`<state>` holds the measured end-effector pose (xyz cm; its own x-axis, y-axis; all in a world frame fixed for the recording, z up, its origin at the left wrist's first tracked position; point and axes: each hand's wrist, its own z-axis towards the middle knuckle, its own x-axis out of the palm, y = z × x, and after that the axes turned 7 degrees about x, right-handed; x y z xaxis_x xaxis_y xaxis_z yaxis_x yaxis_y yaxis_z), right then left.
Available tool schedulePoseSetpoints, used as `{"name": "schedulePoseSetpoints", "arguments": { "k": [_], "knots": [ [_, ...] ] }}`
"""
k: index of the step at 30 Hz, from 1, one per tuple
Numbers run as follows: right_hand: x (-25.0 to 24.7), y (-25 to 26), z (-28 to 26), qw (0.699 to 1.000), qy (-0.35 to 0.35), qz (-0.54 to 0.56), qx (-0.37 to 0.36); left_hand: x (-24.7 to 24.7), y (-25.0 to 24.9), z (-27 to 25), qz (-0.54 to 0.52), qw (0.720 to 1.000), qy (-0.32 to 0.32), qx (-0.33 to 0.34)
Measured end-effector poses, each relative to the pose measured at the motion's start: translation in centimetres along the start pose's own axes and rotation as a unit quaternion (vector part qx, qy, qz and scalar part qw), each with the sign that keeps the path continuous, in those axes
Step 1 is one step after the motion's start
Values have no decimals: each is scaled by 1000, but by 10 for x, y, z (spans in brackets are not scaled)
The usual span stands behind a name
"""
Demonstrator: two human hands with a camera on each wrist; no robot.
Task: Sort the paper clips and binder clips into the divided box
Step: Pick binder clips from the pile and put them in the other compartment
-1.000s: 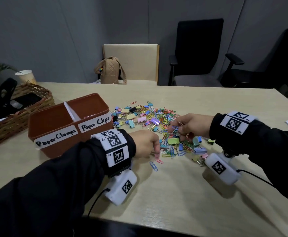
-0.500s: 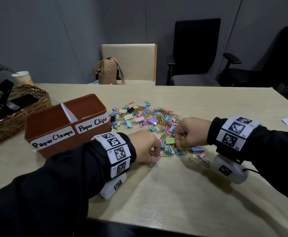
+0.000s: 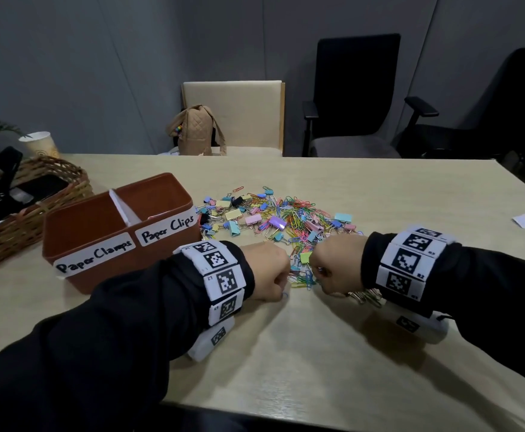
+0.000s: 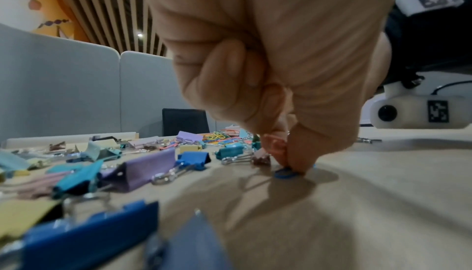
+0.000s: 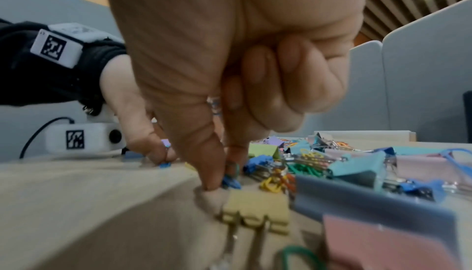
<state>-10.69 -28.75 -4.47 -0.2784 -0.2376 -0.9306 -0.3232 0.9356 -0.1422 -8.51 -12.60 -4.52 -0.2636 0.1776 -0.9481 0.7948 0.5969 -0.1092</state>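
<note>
the left hand [image 3: 266, 272] is working at the lower centre of the head view, its thumb and forefinger pinching down on a single blue paper clip [image 4: 286, 173] that is lying flat on the table [image 3: 301, 353] at the near edge of the pile [image 3: 273, 219]; the other fingers are curling into the palm. the right hand [image 3: 336, 266], just right of it, is pinching another blue paper clip [image 5: 231, 182] at the pile's near fringe, thumb tip pressing on the table beside a tan binder clip [image 5: 255, 203], and something thin seems to be showing between its curled fingers, though i cannot tell whether clips are already gathered there. the divided box [image 3: 121, 232] is standing at the left of the head view, its front labels reading "paper clamps" on the left half and "paper clips" on the right half, the latter nearest the pile. to do this step well, each flat clip is probably best tipped up on one edge with the fingernail or slid clear of the pile before lifting, since the wire sits too low for a straight pinch. the right hand's clip is lying against a tangle of other clips, so lifting slowly should show whether neighbours are hooking on. both clips belong in the right-hand compartment, and keeping them pinched until over that half should avoid a drop into the wrong side.
</note>
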Motion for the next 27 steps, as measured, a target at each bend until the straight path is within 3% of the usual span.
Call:
{"name": "schedulePoseSetpoints", "arguments": {
  "k": [3, 6, 10, 13, 17, 21, 27],
  "knots": [
    [-8, -12, -1, 997, -27, 62, 29, -4, 11, -4, -102, 994, -28, -37],
    [-20, -23, -1, 976, -19, 207, 64, -7, 18, -8, -210, 975, -31, -68],
    [-21, -29, 3, 869, 4, 486, 96, -10, 14, -14, -280, 955, -36, -95],
    [-18, -28, 2, 819, 44, 566, 84, -8, 10, -16, -378, 921, -27, -91],
    [-13, -24, 5, 798, 77, 592, 81, -8, 3, -13, -298, 951, -15, -77],
    [-11, -23, 11, 774, 77, 621, 99, -3, -4, -12, -76, 994, -38, -67],
    [-15, -14, 10, 830, 71, 536, 138, -2, -2, -6, 21, 999, -13, -44]
  ]
}}
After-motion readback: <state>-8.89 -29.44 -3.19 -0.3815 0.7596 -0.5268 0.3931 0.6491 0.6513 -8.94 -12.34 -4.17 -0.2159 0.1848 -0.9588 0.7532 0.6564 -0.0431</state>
